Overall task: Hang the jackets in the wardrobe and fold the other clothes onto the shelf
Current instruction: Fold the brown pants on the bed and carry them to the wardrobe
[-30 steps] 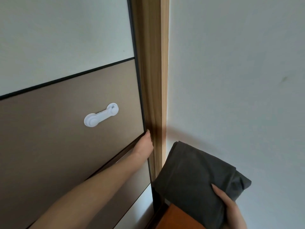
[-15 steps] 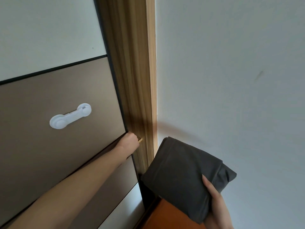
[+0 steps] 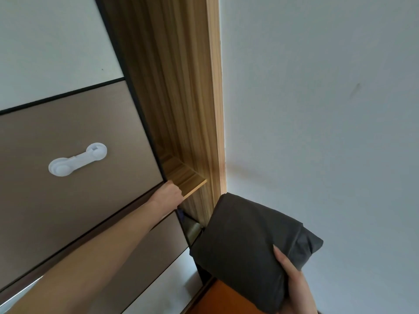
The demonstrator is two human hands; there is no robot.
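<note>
Our left hand (image 3: 169,193) grips the dark edge of the sliding wardrobe door (image 3: 79,200), fingers curled round it and out of sight. At three o'clock from that hand a wooden shelf (image 3: 184,177) shows in the gap, against the wardrobe's side panel (image 3: 192,98). Our right hand (image 3: 292,282), at five o'clock in the view, holds a folded dark grey garment (image 3: 244,241), thumb pressed on top, fingers hidden beneath. A white child lock (image 3: 77,159) sits on the door at nine o'clock.
</note>
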